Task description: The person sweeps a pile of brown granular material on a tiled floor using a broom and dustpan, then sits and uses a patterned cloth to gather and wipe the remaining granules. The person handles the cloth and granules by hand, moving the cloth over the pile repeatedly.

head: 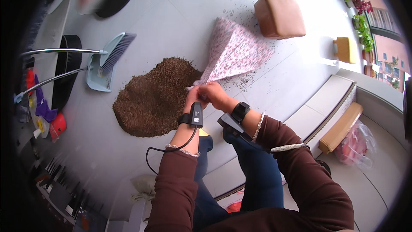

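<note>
Both of my hands are close together at the gathered end of a pink and white patterned cloth bag (235,51), which lies on the floor and spreads out beyond them. My left hand (193,97) pinches the cloth from the left, its fingers partly hidden. My right hand (215,94) grips the same bunched end from the right. A broad heap of small brown grains or husks (154,100) lies on the grey tiled floor left of the cloth, touching it near my left hand. Loose grains are scattered around the cloth.
A light blue dustpan (100,79) and a brush (117,50) with metal handles stand left of the heap. A brown leather stool (280,16) is beyond the cloth, a yellow stool (346,50) farther right. A tiled step (322,103) and long cardboard box (341,128) are at right.
</note>
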`<action>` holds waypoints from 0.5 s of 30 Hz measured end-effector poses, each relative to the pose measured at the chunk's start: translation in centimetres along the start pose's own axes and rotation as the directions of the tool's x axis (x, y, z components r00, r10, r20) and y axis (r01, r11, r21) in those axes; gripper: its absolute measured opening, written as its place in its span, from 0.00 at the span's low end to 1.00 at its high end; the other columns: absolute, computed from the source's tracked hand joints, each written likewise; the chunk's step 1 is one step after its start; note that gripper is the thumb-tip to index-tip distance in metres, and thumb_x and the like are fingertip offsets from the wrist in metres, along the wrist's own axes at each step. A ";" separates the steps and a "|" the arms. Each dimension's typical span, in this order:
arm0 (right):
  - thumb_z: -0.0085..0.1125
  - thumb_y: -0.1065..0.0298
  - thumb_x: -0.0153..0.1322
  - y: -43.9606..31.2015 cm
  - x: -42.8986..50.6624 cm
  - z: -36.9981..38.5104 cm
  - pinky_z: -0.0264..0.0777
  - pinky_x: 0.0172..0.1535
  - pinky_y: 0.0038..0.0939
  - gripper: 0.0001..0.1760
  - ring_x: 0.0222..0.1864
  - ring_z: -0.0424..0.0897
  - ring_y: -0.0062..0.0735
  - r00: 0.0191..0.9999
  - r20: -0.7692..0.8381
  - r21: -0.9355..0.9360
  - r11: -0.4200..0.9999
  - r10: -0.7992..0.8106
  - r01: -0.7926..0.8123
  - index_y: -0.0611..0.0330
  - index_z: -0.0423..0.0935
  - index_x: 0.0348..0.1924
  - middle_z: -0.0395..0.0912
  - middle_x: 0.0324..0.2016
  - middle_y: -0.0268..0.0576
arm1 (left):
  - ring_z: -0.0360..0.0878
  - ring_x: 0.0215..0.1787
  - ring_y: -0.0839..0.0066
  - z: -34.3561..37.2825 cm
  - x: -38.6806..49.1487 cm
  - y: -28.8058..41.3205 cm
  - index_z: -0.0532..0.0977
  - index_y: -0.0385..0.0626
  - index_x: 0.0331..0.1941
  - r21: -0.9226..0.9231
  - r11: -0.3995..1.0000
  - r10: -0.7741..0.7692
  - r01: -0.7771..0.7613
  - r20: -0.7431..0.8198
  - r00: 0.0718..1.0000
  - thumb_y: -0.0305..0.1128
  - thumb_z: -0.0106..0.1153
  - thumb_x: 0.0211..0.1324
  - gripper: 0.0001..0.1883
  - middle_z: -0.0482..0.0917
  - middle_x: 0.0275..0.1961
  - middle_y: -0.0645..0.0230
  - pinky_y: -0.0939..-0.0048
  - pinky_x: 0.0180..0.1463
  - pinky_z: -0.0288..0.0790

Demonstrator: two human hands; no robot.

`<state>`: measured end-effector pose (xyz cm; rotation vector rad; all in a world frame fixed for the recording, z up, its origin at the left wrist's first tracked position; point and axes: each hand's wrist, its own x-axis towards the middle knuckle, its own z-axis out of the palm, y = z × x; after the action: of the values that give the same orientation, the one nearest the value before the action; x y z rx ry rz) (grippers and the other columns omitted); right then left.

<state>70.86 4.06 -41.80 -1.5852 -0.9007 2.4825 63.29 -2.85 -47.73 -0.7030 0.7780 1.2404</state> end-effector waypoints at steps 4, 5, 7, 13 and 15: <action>0.52 0.71 0.62 -5.9 -5.9 2.0 0.62 0.23 0.23 0.04 0.22 0.69 0.21 0.989 0.047 0.049 0.988 0.143 -0.146 0.61 0.72 0.23 0.70 0.20 0.34 | 0.77 0.35 0.71 4.2 -4.7 1.0 0.74 0.40 0.35 0.034 0.999 0.012 -0.012 0.009 1.000 0.33 0.44 0.62 0.11 0.78 0.34 0.63 0.69 0.41 0.72; 0.52 0.71 0.62 -7.1 -7.2 2.3 0.63 0.24 0.24 0.04 0.23 0.70 0.21 0.983 0.048 0.062 0.982 0.176 -0.179 0.60 0.72 0.24 0.70 0.21 0.34 | 0.77 0.35 0.71 5.2 -5.8 1.0 0.74 0.41 0.34 0.040 0.999 0.022 -0.022 0.022 1.000 0.34 0.45 0.61 0.10 0.78 0.33 0.63 0.68 0.41 0.72; 0.51 0.71 0.62 -9.1 -8.8 2.5 0.64 0.26 0.24 0.03 0.25 0.71 0.21 0.968 0.046 0.079 0.966 0.245 -0.248 0.58 0.73 0.26 0.71 0.22 0.33 | 0.76 0.32 0.75 7.2 -7.6 1.0 0.75 0.39 0.31 -0.062 0.998 0.021 -0.018 0.051 0.998 0.28 0.46 0.58 0.08 0.77 0.30 0.65 0.74 0.38 0.70; 0.51 0.69 0.65 -10.3 -10.4 1.4 0.65 0.31 0.24 0.02 0.29 0.73 0.22 0.892 0.244 0.092 0.906 0.381 -0.412 0.55 0.72 0.28 0.74 0.24 0.34 | 0.76 0.37 0.72 7.9 -10.6 0.5 0.73 0.38 0.34 -0.088 0.991 0.094 -0.102 -0.084 0.992 0.22 0.46 0.56 0.06 0.76 0.33 0.63 0.74 0.39 0.72; 0.54 0.65 0.66 -9.9 -10.1 -0.8 0.69 0.36 0.26 0.08 0.36 0.75 0.23 0.945 0.285 -0.157 0.980 0.160 -0.119 0.57 0.72 0.36 0.75 0.31 0.36 | 0.77 0.42 0.68 6.6 -11.1 -0.2 0.73 0.38 0.38 -0.165 0.969 0.168 -0.183 -0.102 0.980 0.21 0.45 0.56 0.08 0.77 0.38 0.60 0.70 0.44 0.74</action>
<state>73.74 9.08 -28.84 -1.3771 -1.0502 2.8726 62.75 -3.60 -34.83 -0.8489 0.8241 1.4594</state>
